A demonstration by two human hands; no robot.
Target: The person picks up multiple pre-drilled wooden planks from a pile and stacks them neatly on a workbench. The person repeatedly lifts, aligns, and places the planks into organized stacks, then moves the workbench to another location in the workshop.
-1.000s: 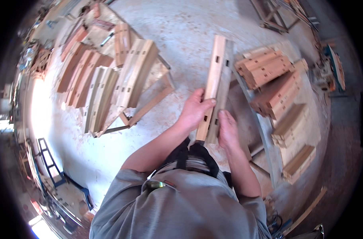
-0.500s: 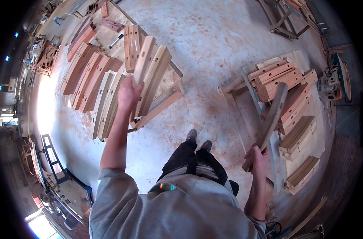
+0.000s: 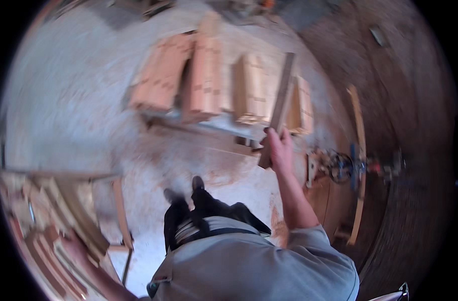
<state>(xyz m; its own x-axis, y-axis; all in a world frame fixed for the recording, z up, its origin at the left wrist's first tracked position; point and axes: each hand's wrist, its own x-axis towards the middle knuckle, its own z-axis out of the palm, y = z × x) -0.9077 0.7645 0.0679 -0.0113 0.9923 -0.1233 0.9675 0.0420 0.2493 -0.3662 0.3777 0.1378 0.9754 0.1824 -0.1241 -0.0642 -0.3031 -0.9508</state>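
My right hand (image 3: 279, 148) grips a long, slightly curved wooden bar (image 3: 283, 90) near its lower end, and the bar points up and away from me. It passes in front of a gap between two short stacks of pale slotted pieces, a left one (image 3: 249, 90) and a right one (image 3: 301, 105). At the lower left, my left hand (image 3: 74, 249) is low among curved wooden pieces (image 3: 81, 213) on a table. Motion smears its fingers, so whether it holds one of these pieces is unclear.
Ahead, a table bears stacks of reddish slotted wood, one at left (image 3: 161, 72) and one beside it (image 3: 205, 75). A long pale strip (image 3: 359, 165) stands at the right, near a tool with a blue part (image 3: 339, 168). The left table's wooden frame (image 3: 119, 210) borders the floor.
My view has swung to the right, so the right-hand table is now ahead. The bar stays in my right hand. My left hand has dropped lower, toward the left-hand pieces.
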